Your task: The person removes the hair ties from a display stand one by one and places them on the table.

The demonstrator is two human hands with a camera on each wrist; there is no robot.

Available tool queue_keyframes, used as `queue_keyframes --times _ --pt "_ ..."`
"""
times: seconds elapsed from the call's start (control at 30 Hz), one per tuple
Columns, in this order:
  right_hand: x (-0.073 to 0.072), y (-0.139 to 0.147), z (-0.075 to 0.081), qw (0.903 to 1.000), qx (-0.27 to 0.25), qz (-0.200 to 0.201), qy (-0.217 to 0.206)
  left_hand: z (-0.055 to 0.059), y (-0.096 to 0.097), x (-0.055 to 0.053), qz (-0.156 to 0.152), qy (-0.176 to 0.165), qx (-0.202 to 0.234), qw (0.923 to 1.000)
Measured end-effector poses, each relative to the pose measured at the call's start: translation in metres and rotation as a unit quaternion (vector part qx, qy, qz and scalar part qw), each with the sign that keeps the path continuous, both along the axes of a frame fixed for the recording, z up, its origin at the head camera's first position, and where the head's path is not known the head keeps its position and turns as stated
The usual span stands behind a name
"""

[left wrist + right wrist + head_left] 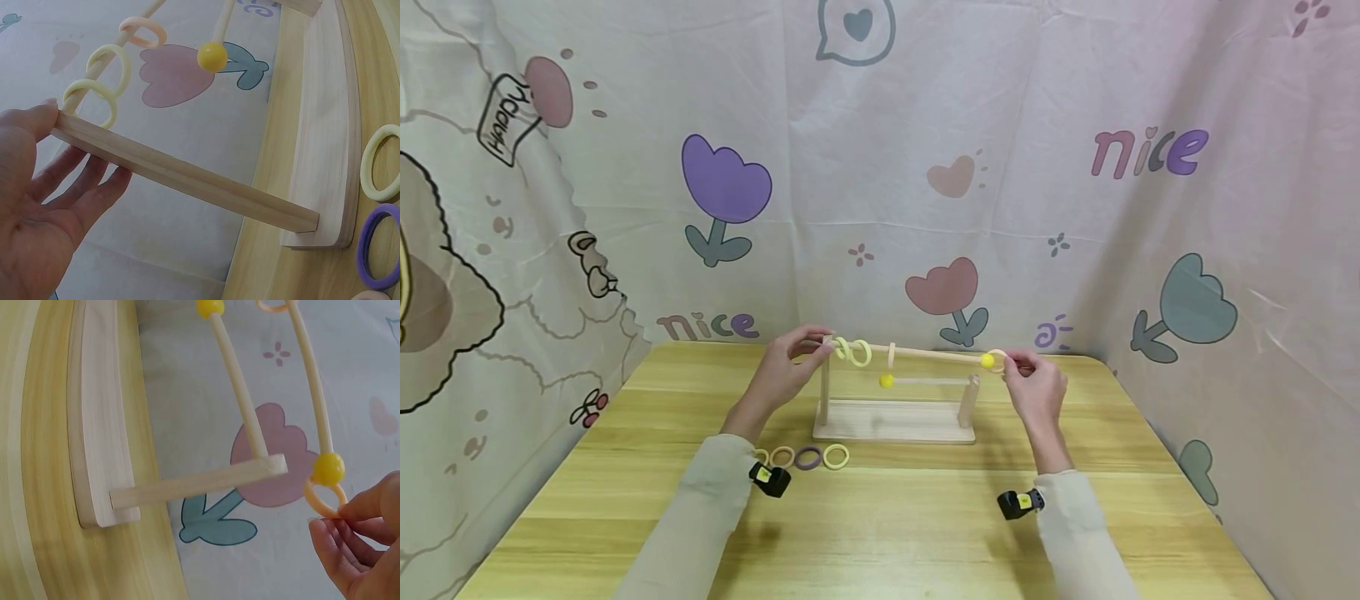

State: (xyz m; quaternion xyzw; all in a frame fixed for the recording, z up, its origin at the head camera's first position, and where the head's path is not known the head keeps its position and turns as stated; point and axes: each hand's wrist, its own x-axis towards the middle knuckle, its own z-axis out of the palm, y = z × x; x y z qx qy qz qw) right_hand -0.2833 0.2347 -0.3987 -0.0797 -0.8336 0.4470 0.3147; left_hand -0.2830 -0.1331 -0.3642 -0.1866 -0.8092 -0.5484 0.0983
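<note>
A wooden rack stands on the table, its base (895, 422) bearing two posts and two rods. My left hand (781, 371) grips the top of the left post (187, 169), thumb on the near side and fingers behind. Two pale yellow rings (127, 70) and a peach ring (161, 34) hang on the upper rod (936, 356) from that post. At the rod's far end, my right hand (369, 540) pinches another peach ring (317, 505) right at the yellow ball (329, 469). The lower rod (239, 384) extends from the right post (194, 484) and ends in a yellow ball (887, 381).
In front of the rack, by my left wrist, several loose rings lie in a row on the table (917, 525), among them a purple ring (364, 259) and a pale yellow ring (367, 165). A printed cloth (865, 142) hangs behind the table and along its sides.
</note>
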Motion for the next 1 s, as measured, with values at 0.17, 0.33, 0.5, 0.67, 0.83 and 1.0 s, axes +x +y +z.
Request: queue_keyframes --times 0.17,0.33,0.5,0.67,0.83,1.0 --pt "0.004 0.013 0.005 0.9986 -0.036 0.017 -0.034 -0.013 -0.002 -0.013 0.002 0.001 0.000 1.0000" --pt "0.014 0.028 0.018 0.9863 -0.099 0.088 -0.098 -0.024 -0.006 -0.022 0.006 0.005 -0.004 1.0000" --pt "0.022 0.031 0.030 0.9648 -0.118 0.170 -0.163 -0.027 -0.008 -0.025 0.004 0.009 -0.002 0.9999" --pt "0.023 0.022 0.033 0.9410 -0.137 0.238 -0.197 -0.026 -0.009 -0.025 0.001 0.010 0.002 0.9999" --pt "0.020 0.007 0.027 0.9310 -0.135 0.267 -0.209 -0.026 -0.007 -0.024 0.005 0.009 -0.005 0.9999" --pt "0.015 -0.009 0.013 0.9320 -0.099 0.273 -0.217 -0.026 -0.005 -0.026 0.012 0.002 -0.013 0.9998"
